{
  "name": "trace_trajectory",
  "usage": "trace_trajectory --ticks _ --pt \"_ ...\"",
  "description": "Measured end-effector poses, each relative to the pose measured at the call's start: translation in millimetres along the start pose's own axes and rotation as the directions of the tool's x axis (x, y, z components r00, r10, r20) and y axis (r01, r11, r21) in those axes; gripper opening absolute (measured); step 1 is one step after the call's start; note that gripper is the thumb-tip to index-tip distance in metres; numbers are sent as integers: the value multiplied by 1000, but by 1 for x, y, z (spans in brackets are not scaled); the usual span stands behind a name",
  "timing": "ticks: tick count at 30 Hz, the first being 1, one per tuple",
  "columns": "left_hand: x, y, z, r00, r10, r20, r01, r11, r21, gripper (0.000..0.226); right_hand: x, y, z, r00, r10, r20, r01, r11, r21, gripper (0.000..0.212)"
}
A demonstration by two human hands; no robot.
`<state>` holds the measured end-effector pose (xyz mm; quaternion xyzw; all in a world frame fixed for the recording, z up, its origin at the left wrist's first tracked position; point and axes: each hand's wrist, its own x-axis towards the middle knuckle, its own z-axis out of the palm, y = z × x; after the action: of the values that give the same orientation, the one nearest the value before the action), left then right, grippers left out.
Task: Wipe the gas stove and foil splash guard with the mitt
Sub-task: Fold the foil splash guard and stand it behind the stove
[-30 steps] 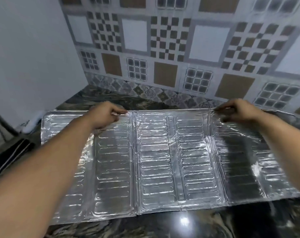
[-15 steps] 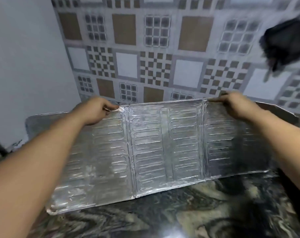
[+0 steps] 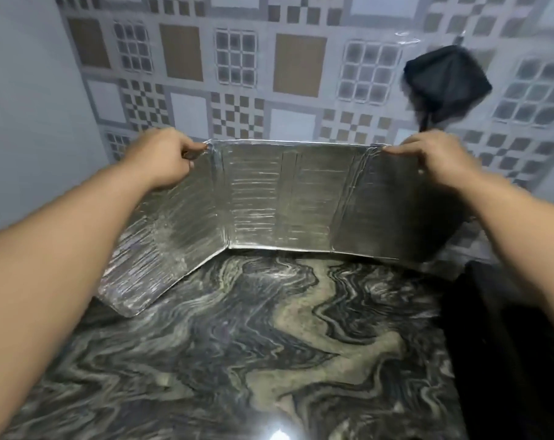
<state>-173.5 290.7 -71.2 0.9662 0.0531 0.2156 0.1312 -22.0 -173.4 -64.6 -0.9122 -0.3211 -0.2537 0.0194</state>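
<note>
Head view: foil splash guard (image 3: 288, 198) now upright on its bottom edge at back of marble surface (image 3: 237, 344), close in front of tiled wall (image 3: 244, 90). A second ago flat on surface, half a second ago half-raised; now standing. Left wing angled forward toward camera, lower corner resting on surface; centre panel facing camera; right wing only slightly bent.

Left hand (image 3: 161, 160) pinching top edge at left fold, fingers curled over it. Right hand (image 3: 434, 160) pinching top edge at right fold, thumb on front face, other fingers behind, not visible.

Long axis running left-right, parallel to wall; embossed face pointing at camera.

Judgement: guard looks wiped and is being re-set as a screen. Stove and mitt not identifiable; dark mass at right edge (image 3: 507, 328) unclear. Dark object (image 3: 447, 84) hanging on wall, upper right.
</note>
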Motion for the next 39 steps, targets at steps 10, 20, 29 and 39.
trace_trajectory --ticks 10,20,29,39 --pt "-32 120 7 996 -86 -34 85 996 -28 46 -58 72 -49 1000 -20 9 20 999 -41 83" --pt "-30 213 37 1000 -20 8 21 993 -120 46 -141 129 -94 992 117 52 -110 985 -130 81" --pt "-22 289 68 998 69 6 -65 964 -258 43 -208 174 -127 983 180 -27 -182 960 -214 78" --pt "-30 397 100 996 69 -53 -82 943 -322 34 -273 260 -158 992 117 -49 -126 960 -249 81"
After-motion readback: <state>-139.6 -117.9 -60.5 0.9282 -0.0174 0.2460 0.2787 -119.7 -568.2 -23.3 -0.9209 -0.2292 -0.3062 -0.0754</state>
